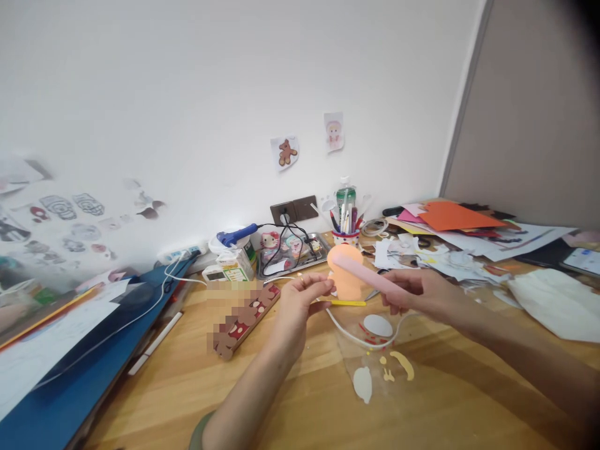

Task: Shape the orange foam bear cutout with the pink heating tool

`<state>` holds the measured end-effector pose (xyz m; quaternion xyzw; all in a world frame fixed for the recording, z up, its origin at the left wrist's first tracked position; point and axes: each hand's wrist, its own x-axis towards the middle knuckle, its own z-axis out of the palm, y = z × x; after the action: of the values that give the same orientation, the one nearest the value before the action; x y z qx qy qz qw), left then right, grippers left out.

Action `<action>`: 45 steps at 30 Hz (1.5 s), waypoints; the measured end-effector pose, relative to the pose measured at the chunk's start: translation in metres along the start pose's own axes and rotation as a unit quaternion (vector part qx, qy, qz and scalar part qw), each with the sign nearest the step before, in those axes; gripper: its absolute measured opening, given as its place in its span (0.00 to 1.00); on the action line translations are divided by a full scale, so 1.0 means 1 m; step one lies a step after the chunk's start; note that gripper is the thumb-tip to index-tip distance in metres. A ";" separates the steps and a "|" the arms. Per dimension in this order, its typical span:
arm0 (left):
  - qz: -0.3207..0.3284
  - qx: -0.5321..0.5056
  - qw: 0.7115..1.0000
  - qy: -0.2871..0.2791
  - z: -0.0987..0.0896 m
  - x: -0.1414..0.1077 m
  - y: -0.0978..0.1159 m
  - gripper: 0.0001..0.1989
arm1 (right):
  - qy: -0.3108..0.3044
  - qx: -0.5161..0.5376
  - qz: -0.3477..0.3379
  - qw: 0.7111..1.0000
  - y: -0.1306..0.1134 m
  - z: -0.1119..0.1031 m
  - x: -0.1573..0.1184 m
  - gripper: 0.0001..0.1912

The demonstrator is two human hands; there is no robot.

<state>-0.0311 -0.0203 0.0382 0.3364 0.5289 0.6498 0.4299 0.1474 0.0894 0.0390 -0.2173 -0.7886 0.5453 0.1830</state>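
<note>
An orange cut-out shape, round at the top with a straight lower part, is upright between my hands. My left hand pinches it at its left edge. A long flat pink strip with a rounded end is gripped in my right hand; it slants across the front of the orange shape. Whether the strip touches the shape, I cannot tell. Just beside my left fingertips is a thin yellow stick. Below my hands are a white oval piece, a pale leaf-like piece and a curved yellow piece.
A white cable loops over the wooden table. Left lie a brown-and-red patterned box and a blue board. Behind are a blue glue gun, a metal tray and a pen cup. Paper scraps pile up right.
</note>
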 end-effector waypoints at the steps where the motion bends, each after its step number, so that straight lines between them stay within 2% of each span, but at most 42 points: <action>1: 0.000 0.010 1.000 0.003 0.001 0.000 0.000 0.09 | 0.002 -0.001 0.000 1.000 0.000 0.000 0.000 0.14; 6: -0.033 0.030 0.998 0.041 0.010 0.001 -0.004 0.13 | 0.021 0.007 0.001 1.000 -0.001 0.002 0.000 0.14; 11: -0.065 0.049 0.997 -0.001 0.014 0.001 -0.016 0.13 | 0.005 0.028 0.011 1.000 0.001 0.008 0.000 0.14; 14: -0.053 0.051 0.997 0.019 0.014 -0.001 -0.015 0.12 | 0.008 0.040 0.014 0.999 0.002 0.011 0.000 0.14; 18: -0.030 0.061 0.997 0.036 0.013 0.000 -0.011 0.14 | 0.033 0.049 0.015 0.998 0.003 0.009 0.000 0.14; 27: -0.032 0.083 0.995 0.053 0.012 0.000 -0.004 0.11 | 0.088 0.049 -0.008 0.995 0.008 0.001 0.002 0.14; 33: -0.026 0.062 0.995 0.077 0.010 -0.004 0.000 0.08 | 0.185 0.109 -0.017 0.977 0.010 -0.023 0.002 0.14; 35: -0.038 0.047 0.996 0.070 0.008 -0.004 -0.002 0.09 | 0.158 0.102 -0.007 0.982 0.010 -0.026 0.002 0.14; 39: -0.036 0.028 0.998 0.052 0.009 -0.005 -0.004 0.08 | 0.048 0.038 0.004 0.998 0.006 -0.016 0.002 0.13; 42: -0.031 0.030 0.998 0.047 0.010 -0.005 -0.005 0.07 | 0.016 0.008 0.000 1.000 0.002 -0.005 0.001 0.14; 45: -0.038 0.033 0.998 0.045 0.010 -0.004 -0.008 0.07 | 0.012 -0.006 0.003 1.000 0.001 0.000 -0.001 0.15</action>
<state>-0.0187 -0.0190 0.0331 0.3006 0.5813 0.6299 0.4184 0.1486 0.0897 0.0378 -0.2278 -0.7890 0.5382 0.1896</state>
